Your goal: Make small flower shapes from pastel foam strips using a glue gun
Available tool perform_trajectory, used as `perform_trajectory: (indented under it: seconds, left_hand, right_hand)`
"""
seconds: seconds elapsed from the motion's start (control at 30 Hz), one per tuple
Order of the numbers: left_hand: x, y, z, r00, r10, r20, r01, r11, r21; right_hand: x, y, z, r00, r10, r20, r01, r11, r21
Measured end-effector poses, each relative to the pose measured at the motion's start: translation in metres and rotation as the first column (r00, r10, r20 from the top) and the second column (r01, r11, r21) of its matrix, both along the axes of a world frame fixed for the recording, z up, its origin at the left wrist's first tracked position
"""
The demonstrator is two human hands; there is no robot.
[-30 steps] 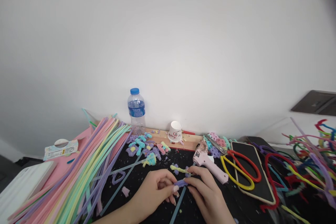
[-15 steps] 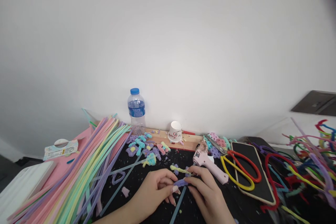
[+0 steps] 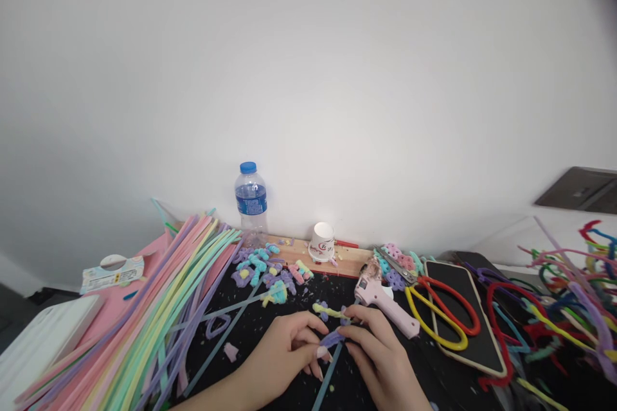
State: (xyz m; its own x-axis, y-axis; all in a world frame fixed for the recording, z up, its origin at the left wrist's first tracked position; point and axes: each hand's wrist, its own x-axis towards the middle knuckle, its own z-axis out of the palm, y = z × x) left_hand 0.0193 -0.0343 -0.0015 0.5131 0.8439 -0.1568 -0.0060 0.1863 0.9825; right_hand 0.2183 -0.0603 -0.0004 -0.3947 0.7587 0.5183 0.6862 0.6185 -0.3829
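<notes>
Between both hands is a short purple pipe cleaner piece (image 3: 331, 339). My left hand (image 3: 288, 353) pinches its left end between thumb and fingers. The fingertips of my right hand (image 3: 377, 350) close on its other end. Just beyond the fingertips, a yellow fuzzy strip (image 3: 328, 311) lies with small purple pieces beside it on the black surface. A translucent glue stick (image 3: 328, 377) runs under the hands toward me. A pale pink glue gun (image 3: 385, 306) lies right of my right hand, its nozzle end dark and stained.
Pastel pipe cleaners (image 3: 159, 308) heap at left; made-up fuzzy flowers (image 3: 260, 263) lie behind my left hand. A paper cup (image 3: 322, 241) and a water bottle (image 3: 250, 200) stand by the wall. Scissors (image 3: 436, 314) rest on a phone (image 3: 475, 295) at right, near tangled coloured pipe cleaners (image 3: 569, 308).
The purple piece has tilted slightly, its right end now higher. Both hands stay in nearly the same place, still gripping it.
</notes>
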Motion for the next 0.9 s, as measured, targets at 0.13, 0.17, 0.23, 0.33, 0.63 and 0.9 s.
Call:
perform_trajectory:
  seconds: [0.13,0.17,0.23,0.33,0.63,0.9]
  left_hand:
    - [-0.0003,0.0004,-0.0001,1.0,-0.001,0.002,0.001,1.0,-0.007]
    - [-0.0003,0.0005,-0.0003,1.0,-0.001,0.003,0.001,1.0,-0.006]
    - [-0.0003,0.0004,-0.0011,1.0,-0.003,0.009,0.003,1.0,-0.003]
    - [-0.0002,-0.0002,-0.0023,1.0,-0.009,0.02,0.009,1.0,-0.001]
    - [-0.0007,-0.0004,-0.0025,1.0,-0.012,0.013,0.012,1.0,0.009]
    - [-0.0005,-0.0009,-0.0008,1.0,-0.011,0.009,0.011,1.0,0.024]
  right_hand:
    - [-0.0014,-0.0005,0.0031,1.0,0.005,-0.003,-0.005,1.0,0.006]
    - [-0.0017,-0.0005,0.0037,1.0,0.007,-0.003,-0.007,1.0,0.009]
    - [-0.0021,-0.0003,0.0046,1.0,0.01,-0.004,-0.01,1.0,0.011]
    - [-0.0021,0.0001,0.0052,1.0,0.011,-0.005,-0.011,1.0,0.008]
    - [-0.0017,-0.001,0.0057,1.0,-0.001,-0.005,0.001,1.0,0.014]
    - [-0.0004,-0.0012,0.0015,1.0,-0.006,0.002,0.006,1.0,-0.002]
